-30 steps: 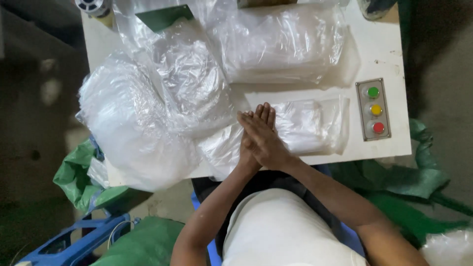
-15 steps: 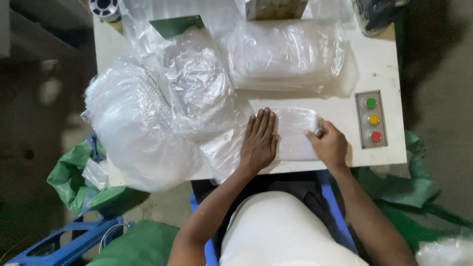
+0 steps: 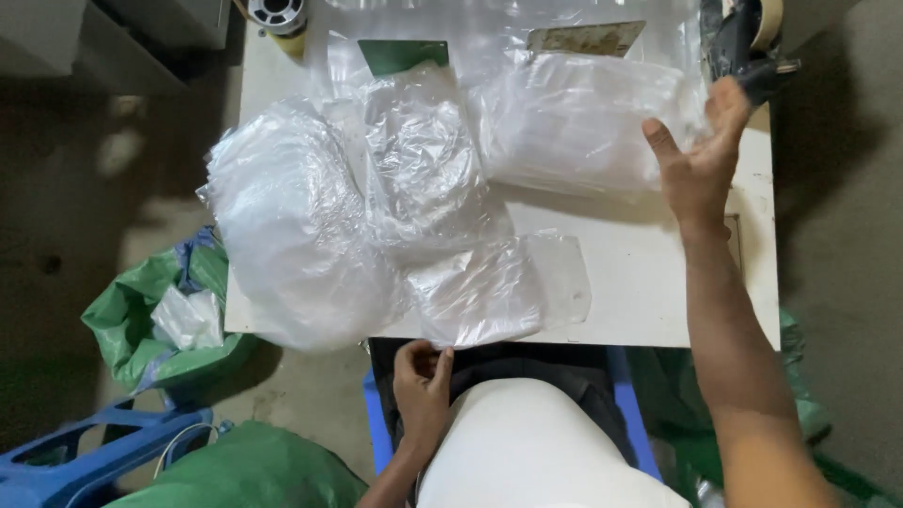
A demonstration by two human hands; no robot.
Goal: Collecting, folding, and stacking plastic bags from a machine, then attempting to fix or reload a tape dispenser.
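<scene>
My right hand is up in the upper right of the frame, fingers spread and holding nothing, its fingertips at the edge of the stack of clear bags. My left hand sits low at centre, just below the table edge, pinching the bottom corner of a flat clear bag that lies on the table's near side. A big bundle of bags bulges at left, and a green sack sits on the floor beside it.

R hand open over bag stack; L hand at lap.
</scene>
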